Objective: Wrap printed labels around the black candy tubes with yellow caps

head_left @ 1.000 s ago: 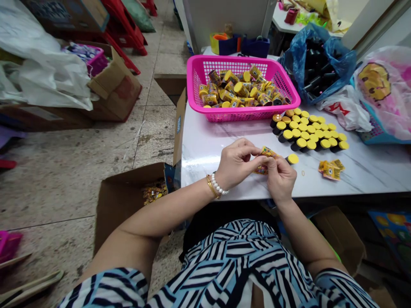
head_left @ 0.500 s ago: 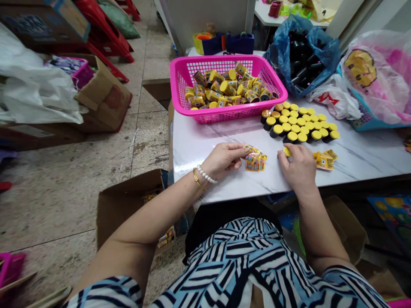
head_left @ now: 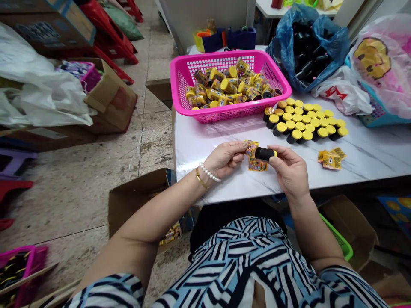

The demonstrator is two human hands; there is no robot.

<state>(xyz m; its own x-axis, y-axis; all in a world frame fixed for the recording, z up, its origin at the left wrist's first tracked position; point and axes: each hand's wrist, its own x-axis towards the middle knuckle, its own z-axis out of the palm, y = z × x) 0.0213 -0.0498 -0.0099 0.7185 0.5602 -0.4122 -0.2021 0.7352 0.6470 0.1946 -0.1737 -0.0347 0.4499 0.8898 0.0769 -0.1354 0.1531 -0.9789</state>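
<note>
Black plastic tube (head_left: 263, 154) with a yellow cap (head_left: 274, 154) sits gripped in the right hand (head_left: 290, 172), over the white marble table (head_left: 369, 167). The left hand (head_left: 225, 159) pinches yellow printed wrappers (head_left: 257, 166) just beside it.

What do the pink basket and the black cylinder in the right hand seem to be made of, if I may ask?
The pink basket looks like glossy moulded plastic, given its even colour and regular grid of holes. The black cylinder looks like smooth plastic too, from its soft sheen, though the look leaves it open.
</note>
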